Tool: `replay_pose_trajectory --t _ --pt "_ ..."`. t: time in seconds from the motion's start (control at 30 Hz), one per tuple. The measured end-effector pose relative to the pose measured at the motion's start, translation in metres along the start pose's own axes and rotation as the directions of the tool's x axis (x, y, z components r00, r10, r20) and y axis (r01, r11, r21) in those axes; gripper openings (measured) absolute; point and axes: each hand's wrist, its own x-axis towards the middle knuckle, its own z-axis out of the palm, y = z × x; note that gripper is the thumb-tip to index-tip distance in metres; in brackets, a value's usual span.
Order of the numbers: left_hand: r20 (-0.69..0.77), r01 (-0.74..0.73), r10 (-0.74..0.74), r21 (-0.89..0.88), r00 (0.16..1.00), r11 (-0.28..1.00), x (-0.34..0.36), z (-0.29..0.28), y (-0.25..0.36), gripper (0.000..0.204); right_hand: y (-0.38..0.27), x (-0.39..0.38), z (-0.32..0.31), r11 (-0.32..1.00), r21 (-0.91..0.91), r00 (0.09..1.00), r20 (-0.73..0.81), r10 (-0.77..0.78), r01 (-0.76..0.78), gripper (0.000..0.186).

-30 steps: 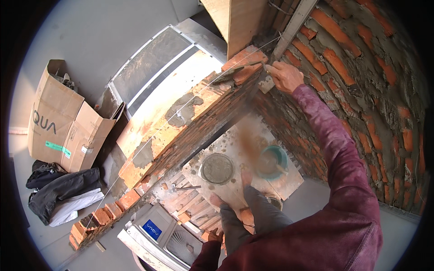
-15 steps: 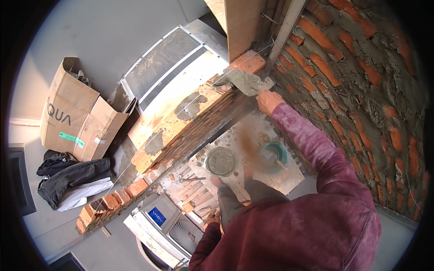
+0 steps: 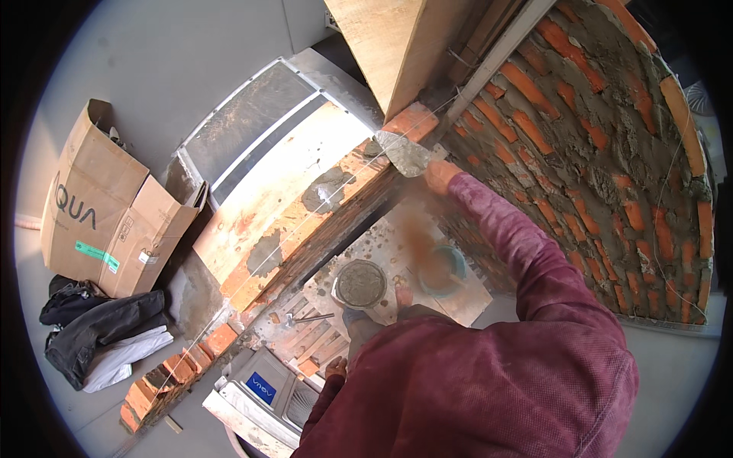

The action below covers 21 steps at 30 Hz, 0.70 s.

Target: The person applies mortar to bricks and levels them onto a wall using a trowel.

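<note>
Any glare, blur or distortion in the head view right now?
All in the head view: glare washes out the pale flat wooden board; a brownish blurred smudge veils the round teal plastic bucket; fisheye curvature bows the orange-brick, grey-mortared wall; the corners are black; the mortar-smeared metal trowel reads fairly clearly.

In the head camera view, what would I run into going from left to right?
Open cardboard box → smaller gray mortar patch → larger gray mortar patch → trowel → right hand → mortar-smeared brick wall.
</note>
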Motion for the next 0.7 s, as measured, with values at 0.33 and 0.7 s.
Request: replay_pose_trajectory --t 0.33,0.7 --pt "0.099 -0.025 0.025 0.004 0.995 1.0 0.044 -0.09 0.057 0.043 -0.056 -0.002 0.048 0.863 0.497 0.986 -0.077 0.147 -0.09 0.036" --pt "0.315 -0.203 0.131 0.206 0.94 0.957 0.049 -0.09 0.061 0.045 -0.055 -0.011 0.012 -0.459 0.798 0.789 0.548 0.279 -0.392 0.035"
